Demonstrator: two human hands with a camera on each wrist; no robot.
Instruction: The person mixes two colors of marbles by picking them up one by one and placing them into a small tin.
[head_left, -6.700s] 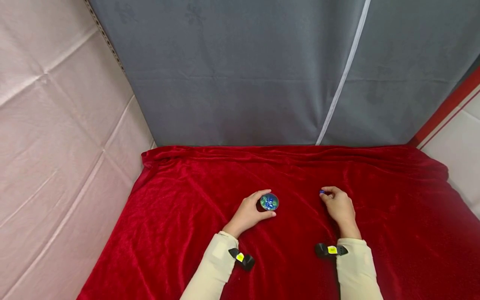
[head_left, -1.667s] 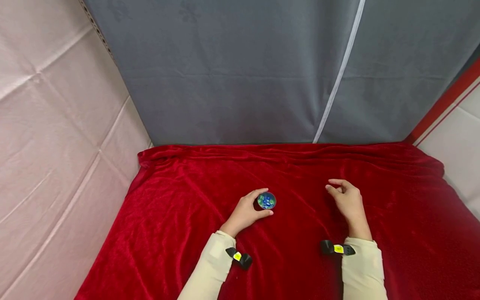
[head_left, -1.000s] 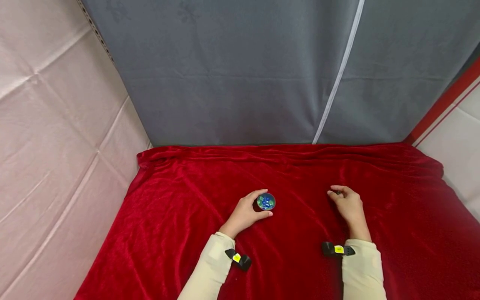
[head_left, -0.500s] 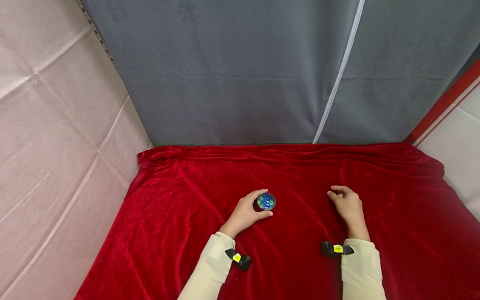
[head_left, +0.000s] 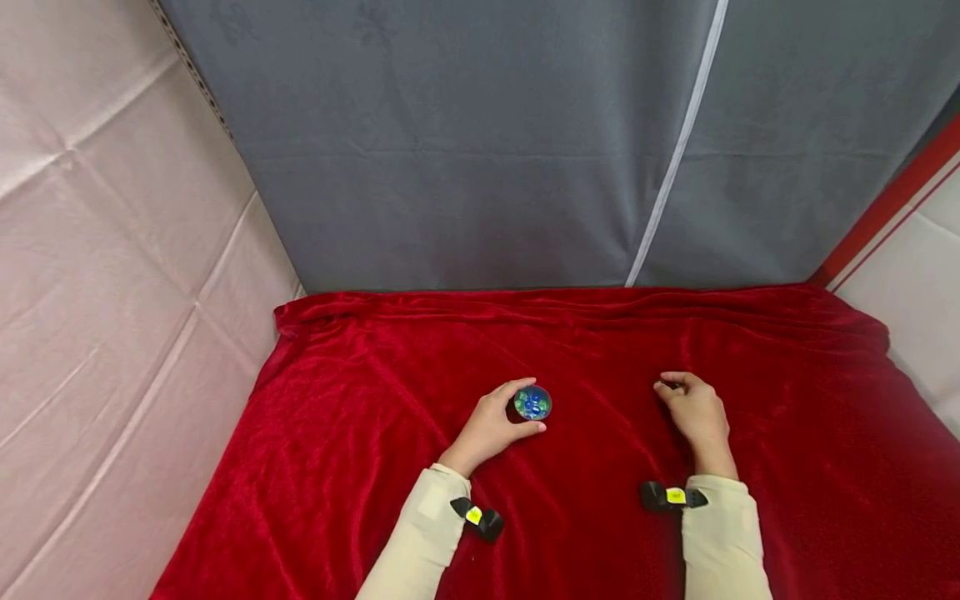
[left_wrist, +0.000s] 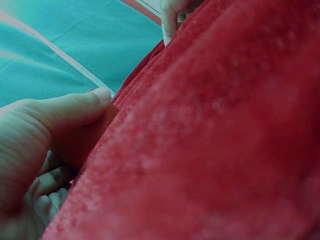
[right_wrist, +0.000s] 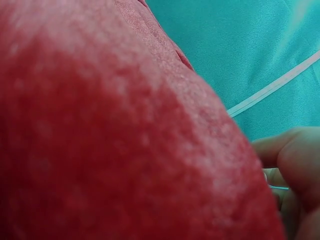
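Observation:
My left hand curls its thumb and fingers round a small round cup standing on the red cloth. Several glossy blue and green pieces, like glass marbles, lie inside it. In the left wrist view the left thumb rests along the cup's brownish side; the contents are hidden there. To the right, my right hand is low over the cloth, thumb and index finger pinching a small dark thing. The fingers cover most of it, so its kind cannot be told.
Wrinkled red velvet cloth covers the table, bunched into folds along its back edge. A grey curtain with a white strip hangs behind. Pale padded panels stand at the left.
The right hand held a blue marble in the earliest frame. Later its fingers were apart, farther right; then they lowered onto the small dark thing. The left hand stays at the cup.

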